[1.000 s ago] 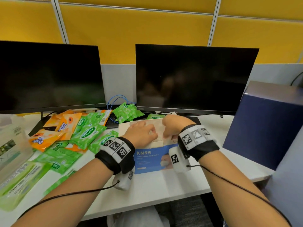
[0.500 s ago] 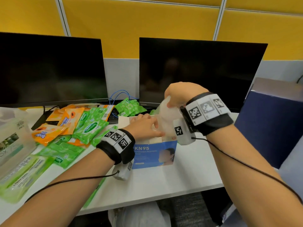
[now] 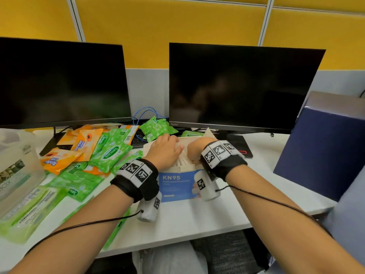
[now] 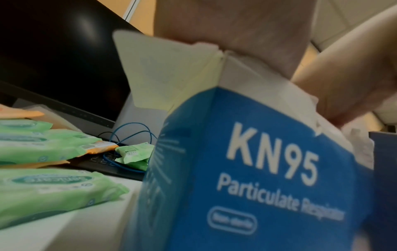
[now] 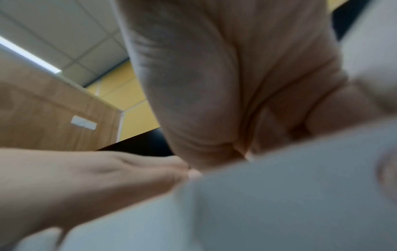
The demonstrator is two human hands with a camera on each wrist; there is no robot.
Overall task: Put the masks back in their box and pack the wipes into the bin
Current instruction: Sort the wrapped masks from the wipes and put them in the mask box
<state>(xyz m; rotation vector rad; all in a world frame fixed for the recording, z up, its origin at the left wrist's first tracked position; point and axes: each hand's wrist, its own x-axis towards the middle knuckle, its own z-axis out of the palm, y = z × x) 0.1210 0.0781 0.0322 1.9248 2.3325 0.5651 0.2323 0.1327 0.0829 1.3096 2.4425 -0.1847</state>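
- Packing white folded masks [image 3: 182, 162] upright, on edge, into the blue-and-white cardboard KN95 box [image 3: 175, 184]; box sits mid-desk with its top open, directly in front of the person, likely so both hands reach it from above.
- Left hand [image 3: 165, 150] lies flat on the mask stack, fingers fairly straight, gripping nothing; looks like it holds the row down and back to keep a slot free.
- Right hand [image 3: 197, 150] is curled down into the box's right end. Probably pinching a mask, but the wrist view is too blurred to confirm, so grip is unclear.
- Box flaps [image 4: 154, 71] stand up and outward, keeping the mouth clear.
- Green and orange soft wipe packs [image 3: 110, 153] lie scattered on the white desk [image 3: 187, 218] to the left, some against the keyboard; untouched, so the wipes step looks pending.
- Clear plastic bin [image 3: 17, 171] sits at far left, beside the packs: short carry later.
- Two dark monitors [image 3: 237, 86] behind, navy box [image 3: 320, 151] right.
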